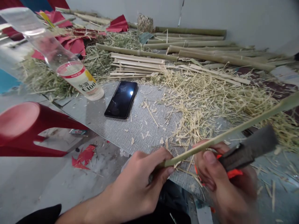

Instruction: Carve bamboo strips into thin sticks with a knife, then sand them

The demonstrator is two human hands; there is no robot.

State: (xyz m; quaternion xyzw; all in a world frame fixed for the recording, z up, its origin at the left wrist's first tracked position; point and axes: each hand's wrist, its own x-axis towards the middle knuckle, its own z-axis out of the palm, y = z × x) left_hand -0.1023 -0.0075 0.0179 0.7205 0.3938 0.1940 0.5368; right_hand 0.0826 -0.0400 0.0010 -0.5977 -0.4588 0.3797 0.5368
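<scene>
My left hand (140,183) is closed around the near end of a long thin green bamboo strip (233,129) that runs up to the right edge. My right hand (224,183) grips a knife with an orange handle (233,173); its dark blade (251,149) lies just under the strip. My right thumb presses near the strip. Pale bamboo shavings (201,102) cover the grey textured mat (130,127) beyond my hands.
A black phone (121,99) lies on the mat. A clear plastic bottle (70,67) leans at the left. A red plastic stool (30,127) stands at the left. Bamboo poles (198,49) and split slats (137,63) are piled by the wall, with red paper (70,43) behind.
</scene>
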